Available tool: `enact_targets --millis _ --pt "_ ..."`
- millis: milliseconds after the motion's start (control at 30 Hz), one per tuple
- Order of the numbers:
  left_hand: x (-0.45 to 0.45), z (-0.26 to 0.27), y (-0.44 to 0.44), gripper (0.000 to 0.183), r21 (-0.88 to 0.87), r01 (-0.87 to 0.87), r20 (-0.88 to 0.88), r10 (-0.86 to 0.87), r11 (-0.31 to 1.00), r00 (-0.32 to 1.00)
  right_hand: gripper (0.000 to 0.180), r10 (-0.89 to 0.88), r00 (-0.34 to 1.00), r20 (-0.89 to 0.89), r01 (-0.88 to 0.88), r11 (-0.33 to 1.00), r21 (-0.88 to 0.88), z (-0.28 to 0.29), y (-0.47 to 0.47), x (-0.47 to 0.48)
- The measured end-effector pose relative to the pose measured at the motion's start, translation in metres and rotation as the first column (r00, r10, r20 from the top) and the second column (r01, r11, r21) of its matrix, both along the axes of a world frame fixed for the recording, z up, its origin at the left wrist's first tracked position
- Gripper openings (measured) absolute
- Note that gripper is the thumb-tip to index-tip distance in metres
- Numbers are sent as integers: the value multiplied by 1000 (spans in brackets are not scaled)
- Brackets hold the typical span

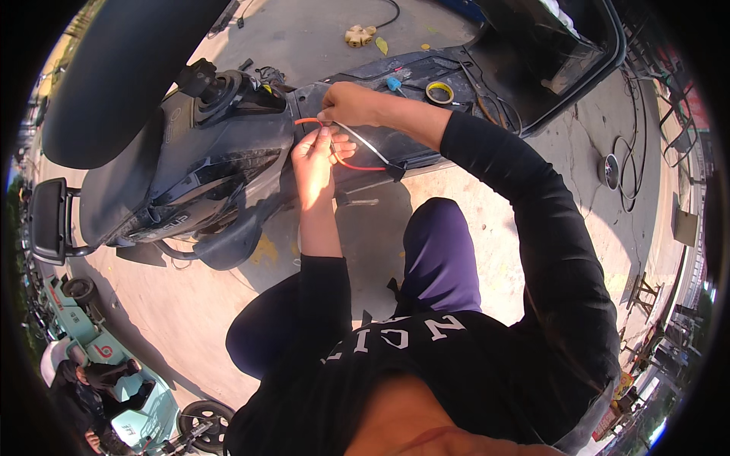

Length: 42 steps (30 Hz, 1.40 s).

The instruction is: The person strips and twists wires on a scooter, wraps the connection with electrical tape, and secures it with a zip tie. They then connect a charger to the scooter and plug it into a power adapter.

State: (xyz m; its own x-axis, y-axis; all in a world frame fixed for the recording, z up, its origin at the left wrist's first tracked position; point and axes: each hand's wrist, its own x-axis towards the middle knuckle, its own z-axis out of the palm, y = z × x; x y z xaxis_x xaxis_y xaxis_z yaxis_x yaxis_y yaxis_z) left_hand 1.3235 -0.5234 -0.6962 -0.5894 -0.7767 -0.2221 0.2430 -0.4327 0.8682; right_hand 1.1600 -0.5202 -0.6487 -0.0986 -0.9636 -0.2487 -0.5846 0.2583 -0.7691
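Over the footboard [365, 77] of a black scooter, my left hand [319, 154] pinches a red wire [362, 167] between thumb and fingers, its palm partly turned up. My right hand [342, 104] is just above it, fingertips closed on the wires where an orange length [308, 121] sticks out to the left. A white wire [362, 141] runs from beneath the right fingers down to a black connector [396, 170], where the red wire also ends. The exact point gripped by the right fingertips is hidden.
On the footboard lie a yellow tape roll [439, 92], a blue object [393, 84] and pliers-like tools [485, 100]. A multi-socket outlet [360, 36] rests on the ground beyond. The scooter seat [120, 74] rises at left; a person [85, 393] sits on a mint-green vehicle at lower left.
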Motion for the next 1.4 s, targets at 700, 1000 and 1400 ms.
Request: enact_targets --millis 700,1000,1400 --pt "181 112 116 31 -343 884 771 -442 317 458 23 -16 909 -416 -136 933 -333 -19 13 7" --pt "274 49 137 20 -364 917 924 -192 -165 332 21 141 983 -118 -158 976 -149 -28 17 -5" --pt "286 75 131 25 -189 982 956 -228 18 188 16 90 987 -130 -78 992 100 -34 32 -38"
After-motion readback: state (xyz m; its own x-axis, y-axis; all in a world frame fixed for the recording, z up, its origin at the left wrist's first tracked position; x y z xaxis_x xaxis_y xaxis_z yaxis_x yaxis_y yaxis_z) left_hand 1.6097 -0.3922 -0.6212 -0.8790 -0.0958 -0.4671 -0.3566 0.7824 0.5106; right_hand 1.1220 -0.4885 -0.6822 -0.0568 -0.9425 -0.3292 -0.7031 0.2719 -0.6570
